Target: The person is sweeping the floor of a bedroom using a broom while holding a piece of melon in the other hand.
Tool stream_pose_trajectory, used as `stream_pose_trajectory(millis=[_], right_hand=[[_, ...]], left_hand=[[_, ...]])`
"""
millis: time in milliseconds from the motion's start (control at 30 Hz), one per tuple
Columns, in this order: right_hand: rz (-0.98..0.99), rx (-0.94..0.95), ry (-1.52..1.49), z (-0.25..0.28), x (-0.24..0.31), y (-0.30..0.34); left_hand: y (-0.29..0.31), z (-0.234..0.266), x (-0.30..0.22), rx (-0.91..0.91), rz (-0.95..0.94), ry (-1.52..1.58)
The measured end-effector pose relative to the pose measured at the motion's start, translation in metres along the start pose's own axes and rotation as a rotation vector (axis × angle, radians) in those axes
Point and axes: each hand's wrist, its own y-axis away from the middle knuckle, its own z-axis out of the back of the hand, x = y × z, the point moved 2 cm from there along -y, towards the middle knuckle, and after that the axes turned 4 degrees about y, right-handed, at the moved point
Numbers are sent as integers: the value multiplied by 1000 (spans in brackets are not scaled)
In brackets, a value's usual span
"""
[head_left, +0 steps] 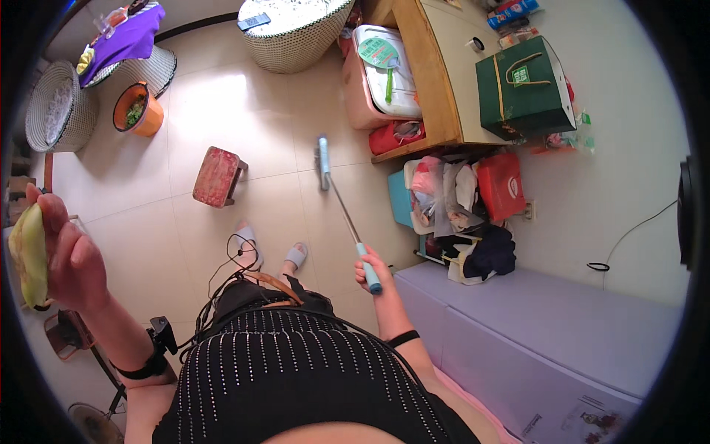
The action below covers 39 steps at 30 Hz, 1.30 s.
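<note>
Pale-blue, the long-handled tool (pixel 345 212) extends forward from the clasping right hand (pixel 379 267).

A slanting light-blue tool (pixel 345 208) and long yellow-green object (pixel 29 255) are held apart.

This looks like a room in a home. The person wears soft, open slippers (pixel 296 255) on a shiny tile floor (pixel 270 111). A little red stool (pixel 214 177) with worn paint stands on it. There are big round woven seats or tubs (pixel 292 53), and a purple cloth (pixel 134 43) is spread over one thing. A wooden cupboard (pixel 448 111) has a pink bin (pixel 356 95) tucked inside, and a round green hand fan (pixel 378 52) lies on its lid. Clothes and cloths (pixel 491 253) sit in a messy heap near a wall plug (pixel 529 210). I can't tell which room it is.
</note>
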Motion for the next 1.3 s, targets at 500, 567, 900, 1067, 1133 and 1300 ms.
stream_pose_trajectory(millis=[500, 567, 900, 1067, 1133, 1300], right_hand=[[52, -287, 596, -113, -61, -156], [22, -120, 388, -115, -49, -122], [31, -153, -94, -76, 42, -81], [-38, -288, 35, -99, 96, -186], [41, -269, 301, -141, 74, -214], [24, -84, 486, -216, 22, -201]], left_hand=[[8, 37, -82, -44, -8, -6], [1, 48, -90, -97, -47, 47], [-34, 75, -73, -102, 31, 100], [-28, 51, -47, -119, 1, -29], [-33, 43, -39, -158, 7, -58], [-51, 32, -19, -197, -34, 22]])
